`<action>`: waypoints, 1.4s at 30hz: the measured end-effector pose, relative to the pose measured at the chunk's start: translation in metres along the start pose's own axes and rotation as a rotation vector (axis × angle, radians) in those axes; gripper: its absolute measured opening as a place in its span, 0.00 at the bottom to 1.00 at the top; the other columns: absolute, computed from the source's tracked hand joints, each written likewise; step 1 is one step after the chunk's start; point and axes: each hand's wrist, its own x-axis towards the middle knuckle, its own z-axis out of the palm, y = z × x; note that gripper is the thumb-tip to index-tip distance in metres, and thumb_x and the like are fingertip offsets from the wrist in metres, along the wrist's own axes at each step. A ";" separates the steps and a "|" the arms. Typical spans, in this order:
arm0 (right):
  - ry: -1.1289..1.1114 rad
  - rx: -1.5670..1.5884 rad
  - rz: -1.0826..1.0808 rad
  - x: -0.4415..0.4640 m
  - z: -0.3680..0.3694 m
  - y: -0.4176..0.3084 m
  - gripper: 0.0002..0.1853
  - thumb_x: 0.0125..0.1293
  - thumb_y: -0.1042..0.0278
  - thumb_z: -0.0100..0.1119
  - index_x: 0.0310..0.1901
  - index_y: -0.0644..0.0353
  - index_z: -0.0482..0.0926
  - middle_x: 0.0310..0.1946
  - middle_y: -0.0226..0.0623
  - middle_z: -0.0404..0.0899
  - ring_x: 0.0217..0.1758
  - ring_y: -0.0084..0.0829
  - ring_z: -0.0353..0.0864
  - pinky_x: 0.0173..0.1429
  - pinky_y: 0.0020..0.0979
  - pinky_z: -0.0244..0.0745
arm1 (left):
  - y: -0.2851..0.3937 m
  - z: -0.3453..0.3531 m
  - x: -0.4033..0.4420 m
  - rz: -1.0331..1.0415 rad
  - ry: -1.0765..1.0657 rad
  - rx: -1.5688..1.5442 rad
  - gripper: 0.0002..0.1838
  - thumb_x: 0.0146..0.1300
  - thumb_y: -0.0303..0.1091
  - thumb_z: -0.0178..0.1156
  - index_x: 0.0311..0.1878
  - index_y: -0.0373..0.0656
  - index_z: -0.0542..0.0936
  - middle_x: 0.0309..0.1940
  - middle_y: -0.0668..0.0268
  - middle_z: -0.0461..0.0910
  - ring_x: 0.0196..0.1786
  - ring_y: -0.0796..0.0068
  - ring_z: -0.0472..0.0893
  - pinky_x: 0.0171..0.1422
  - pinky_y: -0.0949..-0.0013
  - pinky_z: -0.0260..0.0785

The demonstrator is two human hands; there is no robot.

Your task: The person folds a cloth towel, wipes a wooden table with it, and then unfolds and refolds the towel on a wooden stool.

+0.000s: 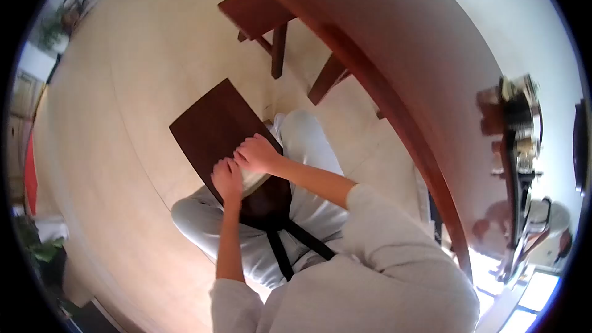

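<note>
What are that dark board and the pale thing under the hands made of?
The dark board is probably wood, stained or varnished, from its deep brown colour and crisp edges. The pale thing is off-white, perhaps cloth or dough; too little shows to tell.

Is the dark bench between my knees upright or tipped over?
Upright. The dark bench has its broad, flat top facing up, with the left hand and right hand over it.

2 hands [227, 177] [258, 153], 1 pale obj. [251, 179], 2 blk straps [280, 256] [310, 240], 1 dk board [213, 117], 1 lg table [394, 43]
</note>
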 end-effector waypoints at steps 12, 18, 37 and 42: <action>0.553 -0.446 0.029 -0.173 -0.401 -0.008 0.07 0.61 0.64 0.65 0.30 0.58 0.81 0.28 0.36 0.78 0.36 0.43 0.78 0.42 0.44 0.68 | 0.347 -0.133 -0.075 0.907 0.021 -0.642 0.18 0.68 0.43 0.60 0.56 0.44 0.78 0.53 0.58 0.78 0.61 0.53 0.74 0.62 0.43 0.61; 0.486 -0.697 0.364 -0.262 -0.440 0.064 0.20 0.67 0.65 0.62 0.61 0.45 0.81 0.60 0.40 0.75 0.64 0.47 0.71 0.71 0.48 0.65 | 0.371 -0.154 -0.127 1.214 0.039 -0.453 0.26 0.67 0.48 0.63 0.66 0.50 0.77 0.72 0.55 0.67 0.76 0.47 0.63 0.77 0.27 0.46; 0.512 -0.660 0.116 0.081 -0.334 0.213 0.39 0.65 0.26 0.55 0.73 0.34 0.67 0.71 0.41 0.67 0.76 0.49 0.60 0.76 0.69 0.45 | -0.090 -0.122 -0.025 -0.579 -0.203 0.136 0.19 0.68 0.53 0.57 0.51 0.53 0.87 0.62 0.64 0.80 0.69 0.53 0.73 0.69 0.42 0.67; 0.442 -0.694 0.458 0.233 -0.307 0.213 0.42 0.69 0.24 0.43 0.78 0.38 0.59 0.76 0.44 0.60 0.81 0.54 0.51 0.78 0.72 0.36 | -0.073 -0.107 -0.021 -0.482 -0.023 0.384 0.16 0.67 0.49 0.58 0.47 0.54 0.88 0.53 0.67 0.83 0.62 0.59 0.77 0.65 0.47 0.69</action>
